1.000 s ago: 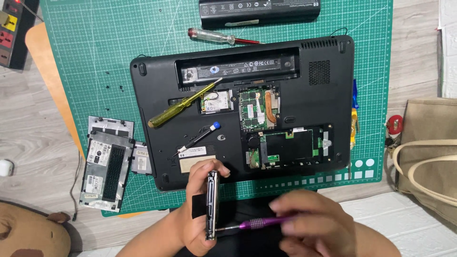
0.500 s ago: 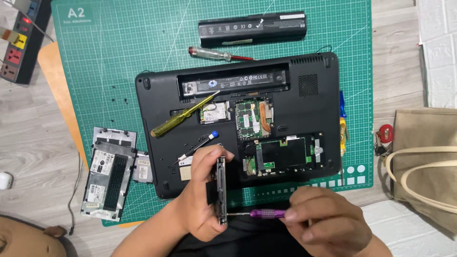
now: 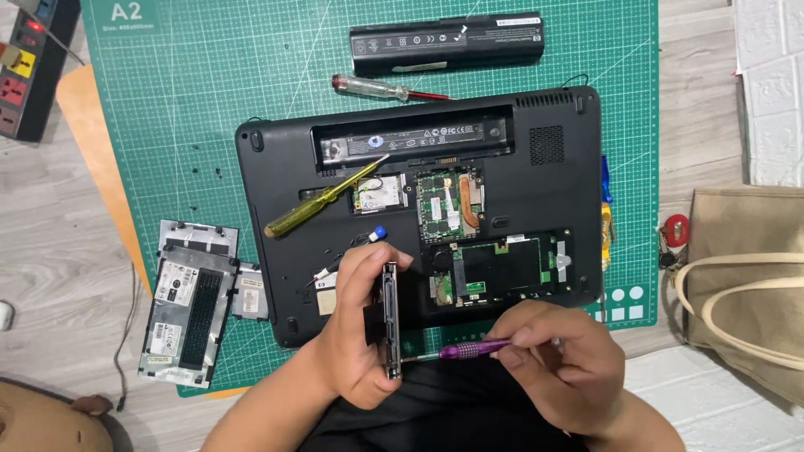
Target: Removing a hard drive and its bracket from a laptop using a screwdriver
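Note:
My left hand [image 3: 356,335] grips a thin hard drive [image 3: 389,322] held on edge, just in front of the near side of an upside-down black laptop [image 3: 536,180]. My right hand [image 3: 557,364] holds a purple screwdriver [image 3: 469,348] whose tip touches the drive's lower side. The laptop's bottom covers are off, so circuit boards show in its open bays. A yellow screwdriver [image 3: 322,199] lies across the laptop, and a small blue-capped tool [image 3: 368,238] rests beside my left fingers.
The laptop lies on a green cutting mat [image 3: 209,109]. A black battery [image 3: 448,42] and a red-handled screwdriver [image 3: 385,89] lie beyond it. Removed cover panels [image 3: 188,301] sit at the left, a power strip [image 3: 29,67] at the far left, a tan bag [image 3: 745,276] at the right.
The view has shifted a little. My left hand has raised the drive slightly, and my right hand has steadied with the purple screwdriver against it.

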